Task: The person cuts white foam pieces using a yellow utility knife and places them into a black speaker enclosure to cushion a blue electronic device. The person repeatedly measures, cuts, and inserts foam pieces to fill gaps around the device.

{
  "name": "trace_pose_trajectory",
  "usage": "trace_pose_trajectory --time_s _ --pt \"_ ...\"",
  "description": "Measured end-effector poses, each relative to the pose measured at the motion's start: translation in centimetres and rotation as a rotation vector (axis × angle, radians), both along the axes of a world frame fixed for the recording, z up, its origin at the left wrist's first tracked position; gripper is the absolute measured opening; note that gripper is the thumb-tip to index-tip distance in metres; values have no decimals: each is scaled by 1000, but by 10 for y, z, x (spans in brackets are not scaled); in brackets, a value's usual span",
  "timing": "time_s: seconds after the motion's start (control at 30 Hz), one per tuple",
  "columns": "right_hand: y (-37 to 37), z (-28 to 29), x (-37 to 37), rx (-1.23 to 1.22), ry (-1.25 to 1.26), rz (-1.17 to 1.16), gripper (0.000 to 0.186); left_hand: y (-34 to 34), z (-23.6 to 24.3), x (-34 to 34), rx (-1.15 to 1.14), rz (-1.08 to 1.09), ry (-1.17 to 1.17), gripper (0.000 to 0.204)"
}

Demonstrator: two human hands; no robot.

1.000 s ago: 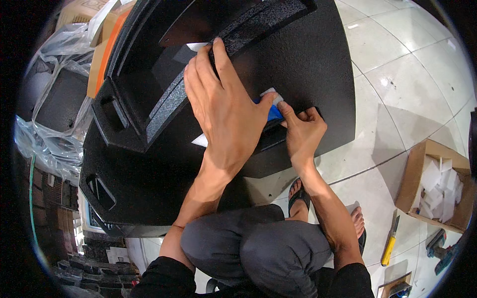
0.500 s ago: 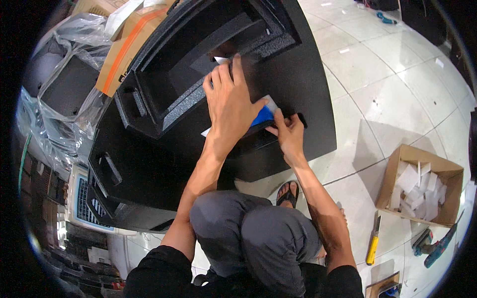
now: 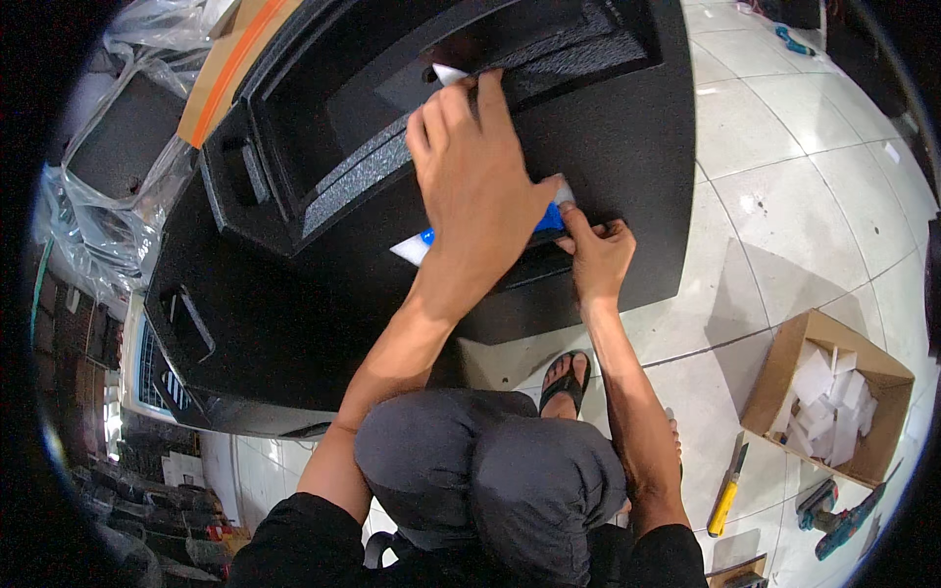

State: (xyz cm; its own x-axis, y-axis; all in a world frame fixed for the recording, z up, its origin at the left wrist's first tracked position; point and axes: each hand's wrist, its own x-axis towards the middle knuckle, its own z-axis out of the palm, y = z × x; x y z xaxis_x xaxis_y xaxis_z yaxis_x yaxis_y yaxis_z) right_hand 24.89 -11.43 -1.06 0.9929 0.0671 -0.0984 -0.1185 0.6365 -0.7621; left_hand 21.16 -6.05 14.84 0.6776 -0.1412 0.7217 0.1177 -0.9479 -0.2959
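Left hand: fingers spread, released.
Right hand: fingers bent; grasp cannot be told.
Blue-and-white piece: at both thumbs.
Black case: beneath the fingers.

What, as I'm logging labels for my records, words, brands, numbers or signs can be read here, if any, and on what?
No text can be read well enough to quote.
Clear plastic: a small white mark by its edge, too blurred.
Yellow knife and drill: any lettering is too small.
Blue strip: none visible on the part showing.
Orange-striped cardboard box: none visible.
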Motion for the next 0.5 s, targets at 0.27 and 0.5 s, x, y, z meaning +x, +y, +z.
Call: trace_pose_trajectory --time_s 0.27,0.5 --pt "12 9 2 54 50 -62 23 -4 -6 15 35 56 -104 100" --pt "-18 5 3 23 51 264 35 -2 -5 11 53 93 30 104"
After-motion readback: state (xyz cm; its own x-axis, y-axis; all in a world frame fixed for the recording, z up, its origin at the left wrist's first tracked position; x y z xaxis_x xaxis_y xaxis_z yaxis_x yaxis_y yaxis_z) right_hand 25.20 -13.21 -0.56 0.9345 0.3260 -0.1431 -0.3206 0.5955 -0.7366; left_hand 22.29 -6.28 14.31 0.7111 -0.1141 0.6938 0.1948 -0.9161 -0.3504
